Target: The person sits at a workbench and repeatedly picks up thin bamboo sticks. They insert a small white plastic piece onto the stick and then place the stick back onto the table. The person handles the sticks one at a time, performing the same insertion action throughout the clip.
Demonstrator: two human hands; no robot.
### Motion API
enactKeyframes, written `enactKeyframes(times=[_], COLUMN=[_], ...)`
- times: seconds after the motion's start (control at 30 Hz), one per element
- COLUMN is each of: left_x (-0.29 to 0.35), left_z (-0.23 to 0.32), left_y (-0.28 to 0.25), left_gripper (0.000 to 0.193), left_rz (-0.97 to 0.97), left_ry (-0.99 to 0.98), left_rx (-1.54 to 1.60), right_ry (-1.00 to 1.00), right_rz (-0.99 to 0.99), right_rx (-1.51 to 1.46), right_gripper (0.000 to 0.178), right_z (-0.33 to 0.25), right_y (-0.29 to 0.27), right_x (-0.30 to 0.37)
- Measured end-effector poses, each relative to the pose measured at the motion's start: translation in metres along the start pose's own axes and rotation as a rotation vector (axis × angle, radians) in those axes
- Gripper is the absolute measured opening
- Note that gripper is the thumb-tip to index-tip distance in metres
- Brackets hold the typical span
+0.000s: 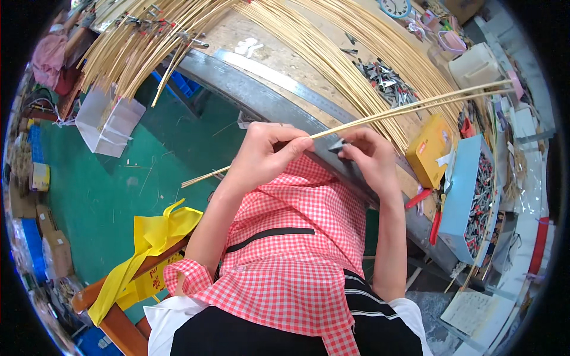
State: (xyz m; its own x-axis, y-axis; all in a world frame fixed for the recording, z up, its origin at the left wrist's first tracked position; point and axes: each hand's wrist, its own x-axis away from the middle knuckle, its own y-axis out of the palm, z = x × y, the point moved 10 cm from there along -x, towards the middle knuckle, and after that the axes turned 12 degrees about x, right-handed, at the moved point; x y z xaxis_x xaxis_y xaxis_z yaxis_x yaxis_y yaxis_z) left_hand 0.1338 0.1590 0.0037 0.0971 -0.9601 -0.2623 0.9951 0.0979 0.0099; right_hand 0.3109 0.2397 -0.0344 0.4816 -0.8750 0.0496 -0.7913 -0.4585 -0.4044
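"What's nearest?"
"A red-and-white gingham apron (pixel 285 273), with both hands raised above it."
"How is the left?"
"The left hand (pixel 270 151) pinches a few slim pale rods (pixel 404 109) between thumb and forefinger; they slant up to the right, across the bench edge."
"And the right?"
"The right hand (pixel 371 155) pinches a small dark clip (pixel 336 146) at its fingertips, just below the rods. I can't tell whether it touches them."
"Beyond that?"
"The workbench (pixel 237 86), its metal edge dark, a steel ruler (pixel 279 82) lying alongside. To the right, a yellow box (pixel 431 151) and a light-blue box (pixel 460 190) holding many clips."
"Farther?"
"Loose rod bundles (pixel 314 56), a clip heap (pixel 389 82) between them, and a round blue-rimmed clock (pixel 396 6)."
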Motion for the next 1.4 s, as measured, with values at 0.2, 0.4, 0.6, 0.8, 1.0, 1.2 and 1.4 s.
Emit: enactKeyframes(times=[0.2, 0.4, 0.6, 0.8, 1.0, 1.2, 1.4], left_x=[0.001, 0.002, 0.003, 0.003, 0.003, 0.003, 0.010], left_z=[-0.004, 0.002, 0.015, 0.013, 0.010, -0.003, -0.029], left_y=[0.006, 0.015, 0.020, 0.025, 0.026, 0.026, 0.036], left_gripper=[0.017, 0.017, 0.015, 0.012, 0.014, 0.016, 0.019], left_rz=[-0.023, -0.061, -0.049, -0.068, -0.092, -0.152, -0.226], left_ry=[-0.040, -0.005, 0.072, 0.061, 0.076, -0.028, -0.249], left_rx=[-0.029, -0.102, -0.112, -0.083, -0.082, 0.043, 0.338], right_ry=[-0.036, -0.351, -0.169, -0.144, -0.143, -0.293, -0.363], right_rz=[0.019, 0.030, 0.108, 0.141, 0.131, 0.112, 0.281], right_rx=[0.445, 0.840, -0.198, -0.329, -0.353, -0.255, -0.420], right_gripper=[0.015, 0.018, 0.022, 0.020, 0.020, 0.022, 0.015], right_z=[-0.018, -0.053, -0.039, -0.036, -0.038, -0.050, -0.055], right_y=[-0.023, -0.008, 0.009, 0.020, 0.022, 0.011, -0.026], right_x=[0.029, 0.045, 0.051, 0.054, 0.055, 0.053, 0.049])
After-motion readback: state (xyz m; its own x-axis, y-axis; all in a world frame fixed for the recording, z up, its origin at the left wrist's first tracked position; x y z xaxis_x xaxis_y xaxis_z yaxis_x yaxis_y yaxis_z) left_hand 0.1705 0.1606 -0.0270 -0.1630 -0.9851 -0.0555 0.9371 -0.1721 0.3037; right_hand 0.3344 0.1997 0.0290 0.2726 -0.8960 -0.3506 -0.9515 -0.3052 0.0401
